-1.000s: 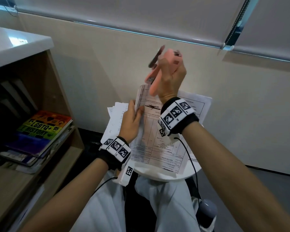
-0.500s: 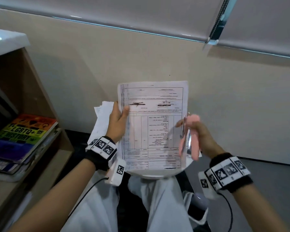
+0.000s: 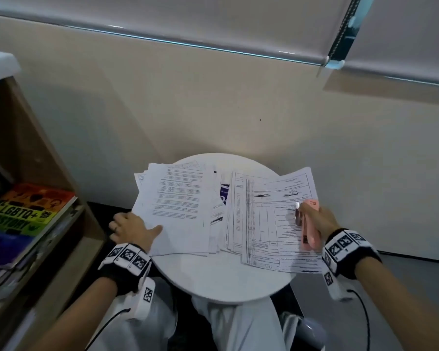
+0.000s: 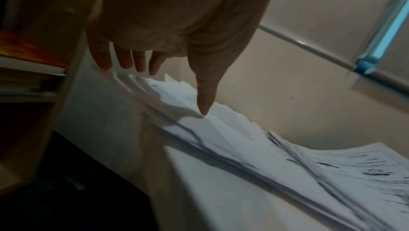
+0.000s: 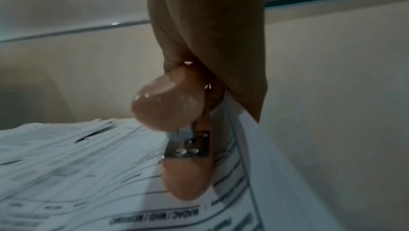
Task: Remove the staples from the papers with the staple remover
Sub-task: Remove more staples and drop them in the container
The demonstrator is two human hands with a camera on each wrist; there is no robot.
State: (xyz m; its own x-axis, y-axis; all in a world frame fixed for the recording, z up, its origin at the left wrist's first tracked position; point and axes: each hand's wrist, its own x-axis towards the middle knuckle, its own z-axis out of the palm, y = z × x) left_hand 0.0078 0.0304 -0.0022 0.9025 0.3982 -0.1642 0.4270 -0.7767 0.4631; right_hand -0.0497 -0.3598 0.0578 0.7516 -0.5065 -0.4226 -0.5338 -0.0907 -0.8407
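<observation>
A pink staple remover (image 3: pixel 307 225) is gripped in my right hand (image 3: pixel 319 221), low over the right side of a printed form (image 3: pixel 269 224) lying on the round white table (image 3: pixel 221 282). In the right wrist view the remover (image 5: pixel 170 105) hangs just above that form (image 5: pixel 199 213), its metal plate showing. My left hand (image 3: pixel 132 229) is at the left edge of a second paper stack (image 3: pixel 178 209). Its thumb touches the top sheet and its fingers (image 4: pixel 124 59) are straight at the stack's edge (image 4: pixel 221 129). No staple is visible.
A wooden shelf unit (image 3: pixel 48 173) with a rainbow-covered book (image 3: pixel 28 209) stands close on the left. A beige wall (image 3: pixel 213 110) rises right behind the table, with window blinds above. Papers overhang the table's left and right rims. My lap sits under its near edge.
The form, held upright in my left hand before, now lies flat on the table's right side. My left hand moved to the left stack. My right hand came down with the remover.
</observation>
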